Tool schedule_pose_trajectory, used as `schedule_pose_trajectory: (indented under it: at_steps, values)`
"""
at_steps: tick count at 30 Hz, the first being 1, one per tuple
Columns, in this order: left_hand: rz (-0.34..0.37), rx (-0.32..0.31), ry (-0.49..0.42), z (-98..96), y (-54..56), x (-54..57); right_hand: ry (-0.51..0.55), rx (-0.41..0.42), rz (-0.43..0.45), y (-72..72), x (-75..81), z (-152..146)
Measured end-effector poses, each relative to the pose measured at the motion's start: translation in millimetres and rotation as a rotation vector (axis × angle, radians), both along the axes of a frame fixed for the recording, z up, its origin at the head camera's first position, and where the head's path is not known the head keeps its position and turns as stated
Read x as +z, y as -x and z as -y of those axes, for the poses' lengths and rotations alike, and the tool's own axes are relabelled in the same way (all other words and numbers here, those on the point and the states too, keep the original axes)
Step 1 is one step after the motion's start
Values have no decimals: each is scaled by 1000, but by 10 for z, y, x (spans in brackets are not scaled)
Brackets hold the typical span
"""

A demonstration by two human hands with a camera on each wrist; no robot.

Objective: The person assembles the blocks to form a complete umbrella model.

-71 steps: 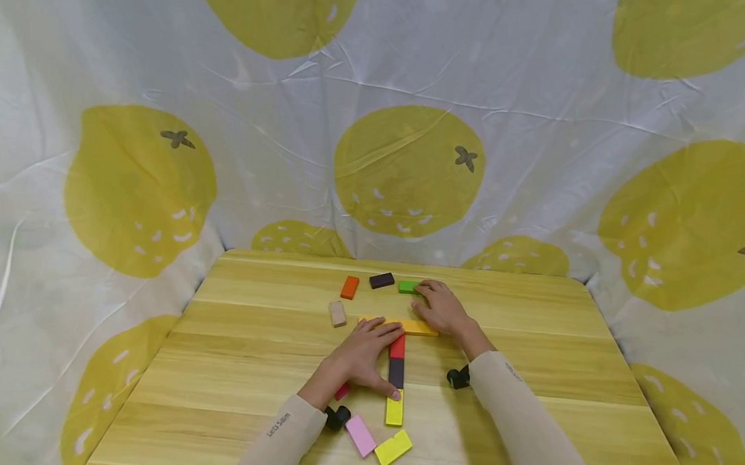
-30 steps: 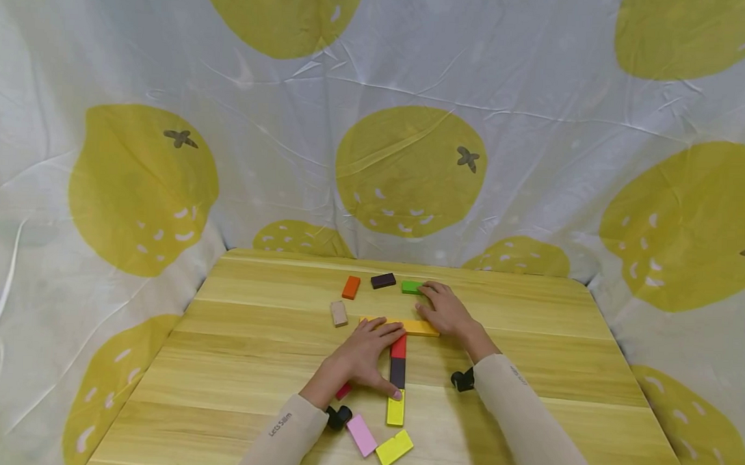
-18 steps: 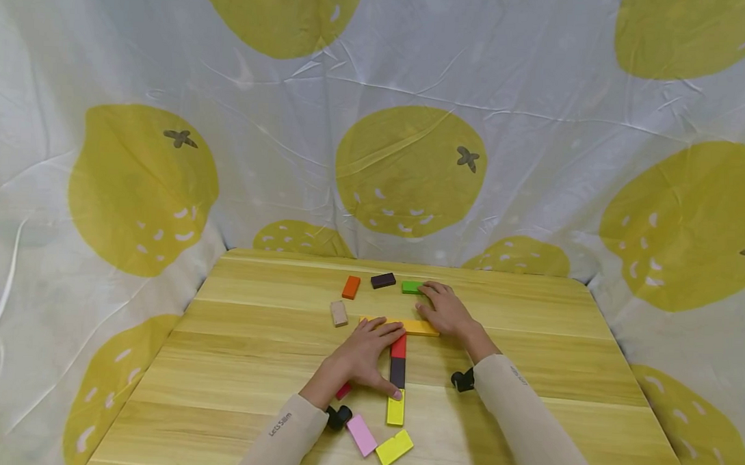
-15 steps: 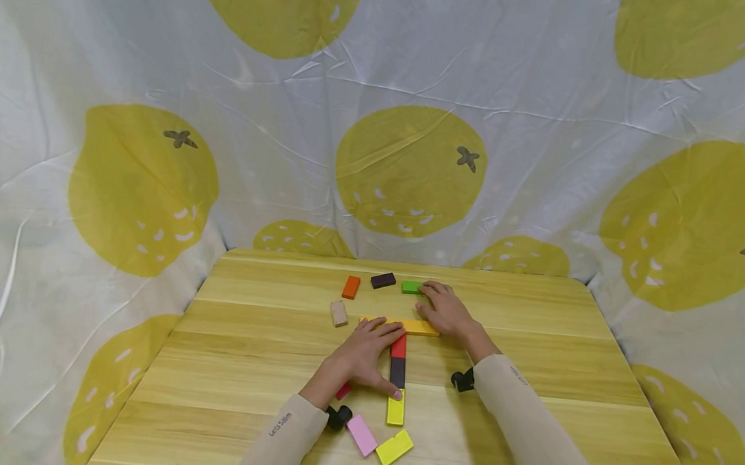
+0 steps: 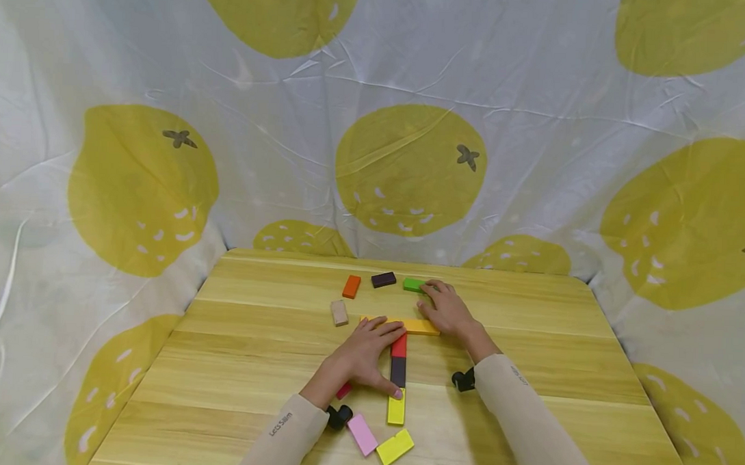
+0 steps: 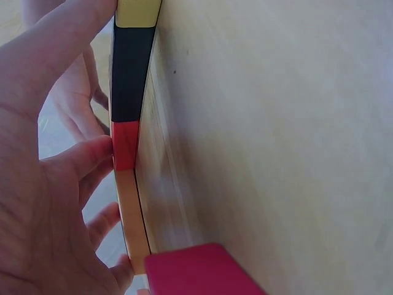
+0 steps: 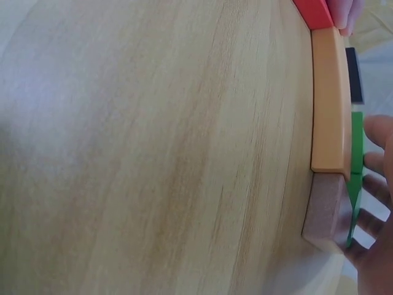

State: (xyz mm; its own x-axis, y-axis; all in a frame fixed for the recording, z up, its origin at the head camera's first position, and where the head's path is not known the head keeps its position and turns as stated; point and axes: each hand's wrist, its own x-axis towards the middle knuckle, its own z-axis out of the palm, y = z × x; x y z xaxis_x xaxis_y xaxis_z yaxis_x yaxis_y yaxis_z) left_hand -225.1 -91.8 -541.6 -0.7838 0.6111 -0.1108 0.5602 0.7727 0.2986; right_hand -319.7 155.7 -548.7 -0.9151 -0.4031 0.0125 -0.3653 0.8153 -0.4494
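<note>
Flat domino-like blocks lie on the wooden table. Yellow point(image 5: 395, 412), black point(image 5: 398, 371) and red point(image 5: 399, 345) blocks form a line meeting an orange bar point(image 5: 421, 327) crosswise. My left hand point(image 5: 362, 355) spreads over it, thumb on the yellow block and fingers at the red block and orange bar. At the back, my right hand point(image 5: 447, 312) touches the right end of a green block point(image 5: 412, 285) with extended fingers. The right wrist view shows a second green piece point(image 7: 354, 206) by those fingers, and a greyish-brown block point(image 7: 325, 209) at the orange bar's end.
An orange-red block point(image 5: 351, 286), a dark block point(image 5: 383, 280) and a beige block point(image 5: 339, 313) lie behind the line. Nearer are a pink block point(image 5: 362, 435) and another yellow block point(image 5: 395, 448). A crimson block point(image 5: 344, 390) shows partly under my left wrist. A lemon-print curtain point(image 5: 521, 197) hangs behind.
Over the earlier frames my right hand and the green block shift very slightly to the right. My left hand stays in place on the line of blocks.
</note>
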Motion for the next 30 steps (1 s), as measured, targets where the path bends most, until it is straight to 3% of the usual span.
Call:
schedule_pose_trajectory:
  at_steps: [10,17,23,30]
  values:
    - [15,5,-4,-11,-21,-22,170,-33,-14,-48,-42,-165]
    - [14,2,-10,-18,-27,-18,160,-65,24,-170,-42,-331]
    - [11,-3,-9,-7,-20,-16,191,0,-16,-260,-80,-481]
    - [10,0,-10,0,-1,-4,183,22,13,-272,-91,-516]
